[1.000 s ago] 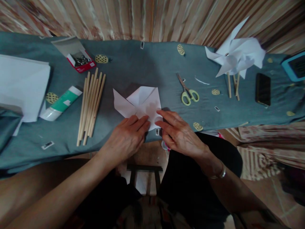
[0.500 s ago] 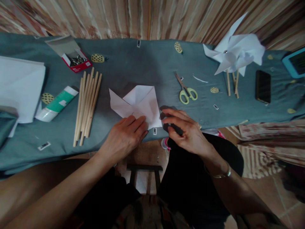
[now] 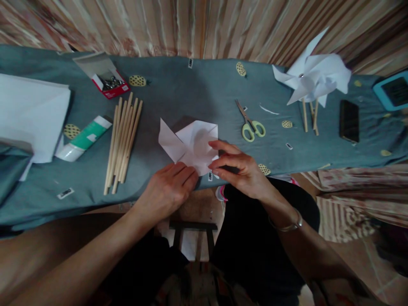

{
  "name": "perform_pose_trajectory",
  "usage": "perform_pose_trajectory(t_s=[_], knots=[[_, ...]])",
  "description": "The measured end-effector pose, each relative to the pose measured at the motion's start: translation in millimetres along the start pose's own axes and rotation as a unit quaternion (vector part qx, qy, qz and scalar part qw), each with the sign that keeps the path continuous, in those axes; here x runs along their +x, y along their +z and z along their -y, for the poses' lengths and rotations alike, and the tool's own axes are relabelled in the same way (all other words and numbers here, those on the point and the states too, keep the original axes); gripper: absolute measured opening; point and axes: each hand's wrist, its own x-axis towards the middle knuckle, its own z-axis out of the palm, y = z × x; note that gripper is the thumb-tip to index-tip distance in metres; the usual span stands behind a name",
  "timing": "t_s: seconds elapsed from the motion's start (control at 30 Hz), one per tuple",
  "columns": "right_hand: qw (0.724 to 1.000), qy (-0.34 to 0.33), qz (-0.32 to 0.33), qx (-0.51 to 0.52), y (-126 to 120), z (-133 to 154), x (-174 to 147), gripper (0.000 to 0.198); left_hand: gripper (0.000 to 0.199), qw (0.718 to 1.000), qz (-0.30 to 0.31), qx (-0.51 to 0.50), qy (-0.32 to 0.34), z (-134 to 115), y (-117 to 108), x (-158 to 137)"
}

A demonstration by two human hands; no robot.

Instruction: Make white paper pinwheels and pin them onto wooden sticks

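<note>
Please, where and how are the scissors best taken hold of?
Probably by the pale green handle loops, with the right hand coming from the near side: the scissors lie flat, loops nearest, blades pointing away.

I see a teal cloth (image 3: 178, 95) bearing folded paper (image 3: 196, 142), sticks (image 3: 123, 142), scissors (image 3: 249, 121), a tube (image 3: 85, 139), a box (image 3: 117, 91), pinwheels (image 3: 314, 78) and a phone (image 3: 349, 121).

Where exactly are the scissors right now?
In the head view, the scissors lie on the teal cloth, right of the folded white paper and just beyond the right hand.
</note>
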Motion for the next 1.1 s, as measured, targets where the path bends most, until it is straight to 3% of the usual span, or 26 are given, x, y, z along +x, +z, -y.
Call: perform_pose_trajectory(t_s=[0.23, 0.47, 1.1], knots=[[1.0, 0.014, -0.026, -0.006, 15, 0, 17, 0.008, 0.016, 0.999, -0.011, -0.024, -0.021, -1, -1, -5], [0.995, -0.011, -0.066, -0.072, 32, 2, 29, 0.008, 0.019, 0.994, -0.082, -0.053, -0.046, -1, 3, -15], [0.988, -0.011, -0.105, -0.115, 46, 2, 40, 0.009, 0.025, 0.996, -0.044, -0.058, -0.042, 1, 0, -17]])
